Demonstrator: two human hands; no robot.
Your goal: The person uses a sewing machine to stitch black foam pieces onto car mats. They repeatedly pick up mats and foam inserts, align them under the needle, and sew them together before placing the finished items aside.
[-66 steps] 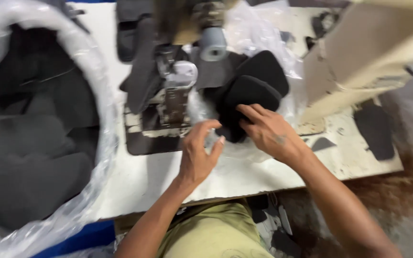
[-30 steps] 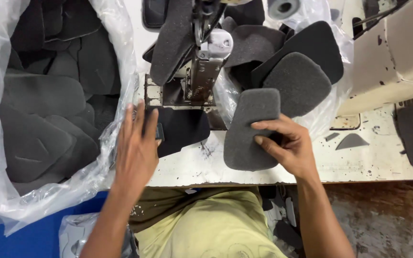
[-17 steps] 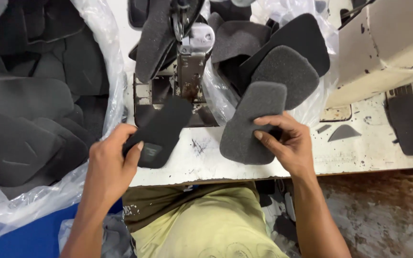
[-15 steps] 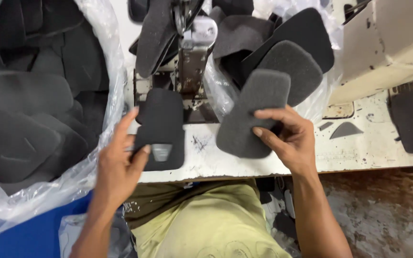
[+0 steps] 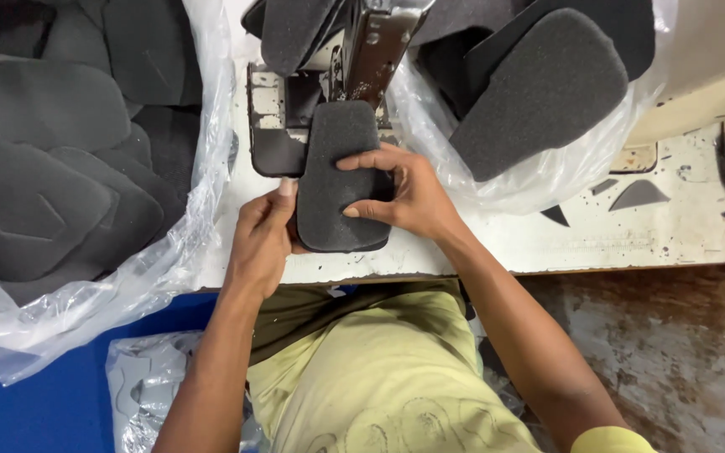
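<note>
Head view, looking down. Both hands are closed on one stack of pads at the front edge of the desk (image 5: 648,226).

Right hand (image 5: 404,197): fingers spread flat over the top of a grey foam pad (image 5: 336,180), thumb toward the pad's near end, pressing it down. The foam pad is oblong with rounded corners and has a coarse open texture. Its long axis runs away from the person.

Left hand (image 5: 263,236): pinches the left edge of the stack near its lower end, thumb on top. A darker smooth piece (image 5: 272,151) shows under and to the left of the foam pad; the two lie touching, edges roughly matched on the near side.

The far end of the foam pad sits just below the metal head of a sewing machine (image 5: 375,46), on or at its dark base plate. Whether the pad is under the needle cannot be told.

Right of the machine: a clear plastic bag (image 5: 539,180) with more grey foam pads, one large pad (image 5: 539,92) tilted on top. Left of the desk: a large clear plastic sack (image 5: 199,218) filled with dark finished pieces (image 5: 35,210). Small dark offcuts (image 5: 638,195) lie on the worn white desk surface to the right, well apart from the hands.
</note>
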